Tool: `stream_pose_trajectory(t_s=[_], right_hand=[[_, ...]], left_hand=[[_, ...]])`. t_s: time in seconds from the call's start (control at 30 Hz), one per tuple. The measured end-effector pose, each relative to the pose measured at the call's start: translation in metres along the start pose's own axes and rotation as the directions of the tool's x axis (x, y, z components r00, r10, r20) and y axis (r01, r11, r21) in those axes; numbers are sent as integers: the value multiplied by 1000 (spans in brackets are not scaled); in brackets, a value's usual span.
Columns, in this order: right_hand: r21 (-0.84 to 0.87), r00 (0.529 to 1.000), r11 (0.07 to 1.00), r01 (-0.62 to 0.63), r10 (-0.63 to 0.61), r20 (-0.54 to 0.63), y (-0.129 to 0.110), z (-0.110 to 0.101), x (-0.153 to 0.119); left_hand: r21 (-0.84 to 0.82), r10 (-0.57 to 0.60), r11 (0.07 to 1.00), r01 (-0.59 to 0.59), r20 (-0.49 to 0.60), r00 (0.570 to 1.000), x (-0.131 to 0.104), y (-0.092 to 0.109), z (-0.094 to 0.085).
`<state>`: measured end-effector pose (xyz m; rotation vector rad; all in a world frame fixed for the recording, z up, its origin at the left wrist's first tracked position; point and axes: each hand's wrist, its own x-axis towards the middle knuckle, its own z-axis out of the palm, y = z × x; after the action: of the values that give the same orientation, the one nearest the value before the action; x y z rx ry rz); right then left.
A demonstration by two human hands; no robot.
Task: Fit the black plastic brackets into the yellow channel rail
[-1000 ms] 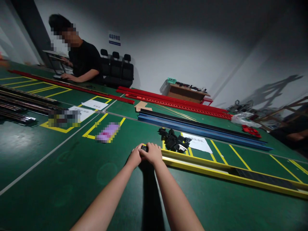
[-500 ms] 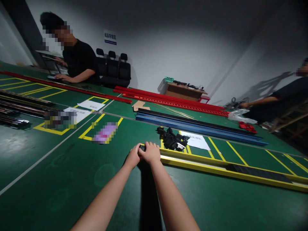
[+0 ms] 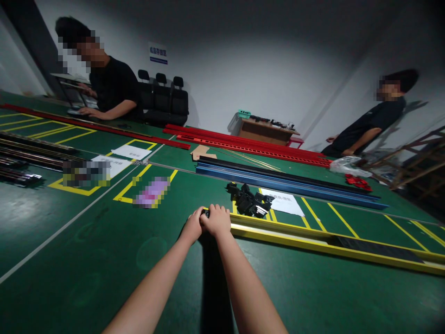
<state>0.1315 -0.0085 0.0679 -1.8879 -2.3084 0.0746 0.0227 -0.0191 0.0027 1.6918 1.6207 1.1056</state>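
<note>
A long yellow channel rail [image 3: 285, 235] lies across the green table, with its left end under my hands. My right hand [image 3: 218, 221] is closed over that end of the rail. Close against it, my left hand [image 3: 192, 228] is closed around a small black end piece [image 3: 206, 213], most of which my fingers hide. Whether this piece is seated in the rail I cannot tell. Just behind the rail lies a pile of black plastic parts [image 3: 248, 202]. A dark strip [image 3: 378, 249] sits inside the channel further right.
Blue and black rails [image 3: 285, 181] lie beyond the pile, with red rails [image 3: 243, 141] further back. A printed sheet [image 3: 283, 202] is beside the parts. Dark rails [image 3: 31, 148] lie at left. One person [image 3: 116, 86] sits across the table; another [image 3: 370, 120] stands at far right.
My hands and the yellow rail stay almost in place. The person at the right has moved left and further into view, with the hand drawn away from the clear plastic bag.
</note>
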Motion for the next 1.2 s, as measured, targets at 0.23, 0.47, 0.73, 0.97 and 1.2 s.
stream_pose_trajectory(t_s=[0.23, 0.47, 0.73, 0.97, 1.2], right_hand=[[30, 1000, 999, -24, 24, 3, 2, 1, 2], [19, 1000, 999, -26, 26, 0, 2, 4, 4], [12, 1000, 1000, -11, 11, 2, 1, 3, 2], [32, 999, 999, -35, 34, 17, 2, 3, 3], [20, 1000, 999, -25, 25, -9, 1, 6, 4]], left_hand=[[-13, 4, 1000, -4, -6, 1000, -1, -2, 1], [38, 83, 996, -83, 13, 996, 1, -14, 5], [26, 47, 999, -47, 8, 999, -1, -3, 1], [7, 14, 1000, -14, -3, 1000, -2, 2, -1], [2, 37, 999, -37, -12, 999, -1, -1, 1]])
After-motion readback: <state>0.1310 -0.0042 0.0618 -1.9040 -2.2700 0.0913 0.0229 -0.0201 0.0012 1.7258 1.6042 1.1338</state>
